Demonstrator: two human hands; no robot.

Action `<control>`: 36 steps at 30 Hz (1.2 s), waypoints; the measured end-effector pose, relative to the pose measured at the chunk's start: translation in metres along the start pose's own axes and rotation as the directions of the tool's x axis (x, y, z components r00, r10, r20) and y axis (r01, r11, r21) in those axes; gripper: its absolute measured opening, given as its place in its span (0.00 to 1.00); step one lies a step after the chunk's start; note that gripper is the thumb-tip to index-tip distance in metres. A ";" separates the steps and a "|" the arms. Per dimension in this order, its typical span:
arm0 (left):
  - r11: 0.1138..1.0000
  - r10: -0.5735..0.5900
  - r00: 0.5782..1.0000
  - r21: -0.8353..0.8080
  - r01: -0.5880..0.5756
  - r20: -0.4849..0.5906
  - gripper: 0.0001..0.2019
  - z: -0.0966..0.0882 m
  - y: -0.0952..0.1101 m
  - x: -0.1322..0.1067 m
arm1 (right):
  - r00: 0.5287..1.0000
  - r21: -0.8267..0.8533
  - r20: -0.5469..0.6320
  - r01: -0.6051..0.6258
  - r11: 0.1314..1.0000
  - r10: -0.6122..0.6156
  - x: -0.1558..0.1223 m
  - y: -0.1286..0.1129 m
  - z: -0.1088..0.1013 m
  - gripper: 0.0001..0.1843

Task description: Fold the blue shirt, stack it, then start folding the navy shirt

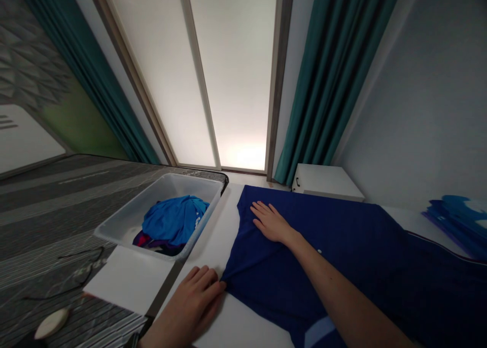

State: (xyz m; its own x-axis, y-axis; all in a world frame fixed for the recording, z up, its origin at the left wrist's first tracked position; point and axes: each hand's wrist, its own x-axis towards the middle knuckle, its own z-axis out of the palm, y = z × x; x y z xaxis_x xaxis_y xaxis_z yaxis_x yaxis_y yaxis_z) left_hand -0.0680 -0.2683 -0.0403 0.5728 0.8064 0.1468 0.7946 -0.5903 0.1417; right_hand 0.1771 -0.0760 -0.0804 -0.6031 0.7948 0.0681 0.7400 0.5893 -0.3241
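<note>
A dark blue garment, which looks like a shirt, lies spread over a white table. My left hand pinches the corner of its near left edge between thumb and fingers. Flat on the cloth, close to the far left edge, rests my right hand with its fingers spread. A light blue patch shows on the near part of the garment, partly behind my right forearm. The garment's right end runs into shadow at the edge of the view.
Left of the table stands a clear plastic bin holding crumpled clothes, bright blue on top. Folded blue clothes are stacked at the table's right end. Beyond the table are a white cabinet, teal curtains and frosted sliding doors.
</note>
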 end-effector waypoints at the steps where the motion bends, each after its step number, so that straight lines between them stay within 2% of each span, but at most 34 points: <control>1: 0.999 -0.033 0.999 -0.032 0.033 -0.004 0.07 0.000 0.001 0.001 | 1.000 0.025 -0.013 -0.004 1.000 0.004 0.001 0.002 0.001 0.29; 5: 0.973 -0.204 0.978 -0.122 0.196 -0.050 0.06 0.006 0.003 0.010 | 0.989 0.162 -0.128 -0.047 0.986 0.068 0.007 0.014 0.003 0.28; 8: 0.957 -0.269 0.960 -0.132 0.258 -0.077 0.07 0.011 0.004 0.018 | 0.976 0.176 -0.184 -0.083 0.981 0.116 0.009 0.022 0.004 0.28; 16: 0.939 -0.304 0.951 -0.187 0.290 -0.048 0.08 0.021 0.005 0.020 | 0.986 -0.035 -0.112 -0.129 0.991 0.124 0.002 0.019 0.006 0.29; 20: 0.931 -0.313 0.946 -0.224 0.287 -0.086 0.07 0.026 0.004 0.013 | 0.985 -0.077 -0.085 -0.157 0.985 0.150 0.000 0.015 0.003 0.29; 24: 0.939 -0.285 0.952 -0.234 0.253 -0.114 0.07 0.028 0.005 0.010 | 0.981 -0.142 -0.119 -0.172 0.975 0.156 -0.002 0.004 -0.006 0.29; 28: 0.941 -0.277 0.953 -0.233 0.244 -0.120 0.07 0.027 0.006 0.009 | 0.988 -0.172 -0.148 -0.071 0.983 0.045 -0.002 -0.024 -0.011 0.30; 32: 0.946 -0.262 0.957 -0.229 0.228 -0.129 0.07 0.025 0.008 0.008 | 0.996 -0.112 -0.079 0.033 0.993 -0.042 -0.002 -0.048 0.000 0.32; 36: 0.950 -0.262 0.954 -0.214 0.228 -0.147 0.07 0.025 0.008 0.009 | 1.000 -0.095 -0.029 0.005 0.995 -0.008 -0.005 -0.053 0.014 0.34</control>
State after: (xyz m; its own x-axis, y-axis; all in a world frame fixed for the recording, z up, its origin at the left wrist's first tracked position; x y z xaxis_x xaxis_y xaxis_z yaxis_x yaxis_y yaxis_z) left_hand -0.0513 -0.2650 -0.0619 0.3090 0.9185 0.2469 0.8424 -0.3848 0.3772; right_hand 0.1369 -0.1127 -0.0765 -0.5998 0.7941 0.0978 0.7622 0.6043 -0.2322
